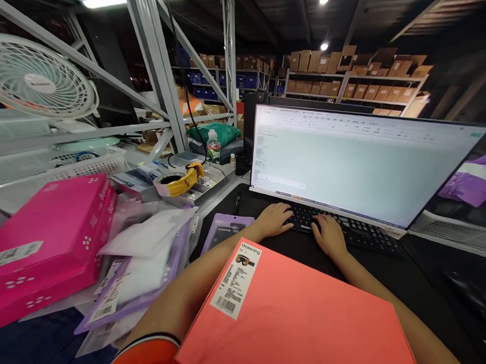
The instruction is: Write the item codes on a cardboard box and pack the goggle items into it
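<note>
Kbd (352, 231) on table (290, 247), approx. 3 o'clock of L hand (274, 220), 12 o'clock of R hand (329, 233). Both hands: fingers loosely spread, resting on keys. Monitor (355, 158) just beyond, 12 o'clock of kbd; coral box (305, 313) betw. forearms, 6–7; mouse (467, 290), 4.

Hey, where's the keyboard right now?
The keyboard is right of centre in the head view, along the lower edge of the monitor and beyond the coral box, with the left hand and right hand at its keys.
</note>
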`<state>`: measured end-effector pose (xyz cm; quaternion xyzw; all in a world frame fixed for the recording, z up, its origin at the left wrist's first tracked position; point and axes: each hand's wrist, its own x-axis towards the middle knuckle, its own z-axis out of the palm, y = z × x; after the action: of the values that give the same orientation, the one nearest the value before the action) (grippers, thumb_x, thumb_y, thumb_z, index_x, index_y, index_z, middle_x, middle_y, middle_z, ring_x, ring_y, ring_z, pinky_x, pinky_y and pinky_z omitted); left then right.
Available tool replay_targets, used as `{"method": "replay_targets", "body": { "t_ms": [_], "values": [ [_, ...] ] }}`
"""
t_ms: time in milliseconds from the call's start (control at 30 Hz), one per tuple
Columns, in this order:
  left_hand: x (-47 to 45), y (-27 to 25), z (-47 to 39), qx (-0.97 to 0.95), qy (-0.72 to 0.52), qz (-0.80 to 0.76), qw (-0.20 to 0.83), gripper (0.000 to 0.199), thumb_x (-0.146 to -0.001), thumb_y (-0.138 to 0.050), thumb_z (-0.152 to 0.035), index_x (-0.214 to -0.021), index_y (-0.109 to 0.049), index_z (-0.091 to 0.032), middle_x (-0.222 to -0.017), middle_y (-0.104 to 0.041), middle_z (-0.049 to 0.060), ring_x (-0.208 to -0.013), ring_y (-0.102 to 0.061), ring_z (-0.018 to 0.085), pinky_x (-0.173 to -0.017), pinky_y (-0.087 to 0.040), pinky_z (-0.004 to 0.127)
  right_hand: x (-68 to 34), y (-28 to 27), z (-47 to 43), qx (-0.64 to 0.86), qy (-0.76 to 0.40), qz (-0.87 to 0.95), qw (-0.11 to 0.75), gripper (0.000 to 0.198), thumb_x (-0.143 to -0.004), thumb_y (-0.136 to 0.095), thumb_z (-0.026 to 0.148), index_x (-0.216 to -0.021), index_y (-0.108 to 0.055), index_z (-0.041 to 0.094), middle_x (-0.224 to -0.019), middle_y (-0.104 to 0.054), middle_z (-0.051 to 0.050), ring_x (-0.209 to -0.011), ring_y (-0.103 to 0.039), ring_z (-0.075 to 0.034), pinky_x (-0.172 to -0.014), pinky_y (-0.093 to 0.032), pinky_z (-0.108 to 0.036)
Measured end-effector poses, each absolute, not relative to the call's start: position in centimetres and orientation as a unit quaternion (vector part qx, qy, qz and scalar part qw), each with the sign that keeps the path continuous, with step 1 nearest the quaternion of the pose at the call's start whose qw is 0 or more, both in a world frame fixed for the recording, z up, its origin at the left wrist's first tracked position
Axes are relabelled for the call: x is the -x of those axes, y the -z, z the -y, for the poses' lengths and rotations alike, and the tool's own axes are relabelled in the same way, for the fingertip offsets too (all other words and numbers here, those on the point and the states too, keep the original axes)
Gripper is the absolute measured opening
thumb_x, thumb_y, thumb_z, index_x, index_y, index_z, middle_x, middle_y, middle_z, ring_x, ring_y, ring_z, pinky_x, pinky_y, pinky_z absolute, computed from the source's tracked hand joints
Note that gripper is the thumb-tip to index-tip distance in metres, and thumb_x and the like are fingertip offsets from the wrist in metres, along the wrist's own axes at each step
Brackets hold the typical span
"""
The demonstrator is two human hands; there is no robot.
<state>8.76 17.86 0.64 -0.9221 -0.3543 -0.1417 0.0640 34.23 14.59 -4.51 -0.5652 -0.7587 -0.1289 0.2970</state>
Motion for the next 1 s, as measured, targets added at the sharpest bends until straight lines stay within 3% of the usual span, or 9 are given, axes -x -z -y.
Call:
{"method": "replay_targets", "body": {
  "t_ms": [267, 467, 667, 800, 1000],
  "values": [
    [-8.0, 1.4, -19.3, 0.904, 0.195, 0.375, 0.061, 0.047, -0.1, -0.055, -0.046, -0.132, -0.063, -0.013, -0.142, -0.056, 0.015, -0.134, -0.05, 0.029, -0.113, -0.041, 0.042, -34.0, 4.7, -14.8, 0.569, 0.125, 0.738, 0.339, 0.044, -0.092, -0.054, 0.035, -0.131, -0.061, 0.015, -0.129, -0.062, -0.013, -0.12, -0.054, -0.032, -0.102, -0.044, -0.049],
    [-7.9, 1.7, -18.9, 0.91, 0.163, 0.379, 0.049, 0.043, -0.102, -0.051, -0.043, -0.131, -0.065, -0.015, -0.138, -0.057, 0.014, -0.127, -0.054, 0.029, -0.106, -0.045, 0.042, -34.8, 5.1, -14.7, 0.583, 0.11, 0.742, 0.312, 0.045, -0.103, -0.042, 0.044, -0.124, -0.066, 0.013, -0.127, -0.064, -0.015, -0.12, -0.055, -0.032, -0.104, -0.044, -0.048],
    [-7.9, 1.3, -18.6, 0.909, 0.153, 0.386, 0.039, 0.04, -0.103, -0.05, -0.038, -0.132, -0.064, -0.015, -0.14, -0.057, 0.014, -0.131, -0.051, 0.029, -0.11, -0.044, 0.042, -35.1, 3.9, -14.1, 0.592, 0.109, 0.753, 0.266, 0.041, -0.102, -0.046, 0.036, -0.124, -0.068, 0.01, -0.128, -0.064, -0.015, -0.12, -0.058, -0.032, -0.104, -0.046, -0.046],
    [-7.7, 1.2, -18.6, 0.916, 0.146, 0.371, 0.042, 0.041, -0.102, -0.049, -0.035, -0.132, -0.065, -0.012, -0.138, -0.058, 0.016, -0.13, -0.052, 0.03, -0.111, -0.044, 0.043, -36.4, 0.3, -13.3, 0.654, 0.044, 0.732, 0.184, 0.035, -0.098, -0.048, 0.021, -0.123, -0.071, 0.013, -0.125, -0.069, -0.012, -0.117, -0.062, -0.03, -0.103, -0.047, -0.042],
    [-7.4, 2.1, -20.0, 0.92, 0.191, 0.338, 0.055, 0.042, -0.101, -0.047, -0.034, -0.126, -0.068, -0.008, -0.132, -0.06, 0.02, -0.124, -0.056, 0.033, -0.107, -0.048, 0.049, -40.0, -3.8, -12.4, 0.722, -0.061, 0.679, 0.121, 0.048, -0.089, -0.045, 0.004, -0.124, -0.074, 0.019, -0.121, -0.072, -0.007, -0.114, -0.066, -0.023, -0.098, -0.049, -0.032]
  ]
}}
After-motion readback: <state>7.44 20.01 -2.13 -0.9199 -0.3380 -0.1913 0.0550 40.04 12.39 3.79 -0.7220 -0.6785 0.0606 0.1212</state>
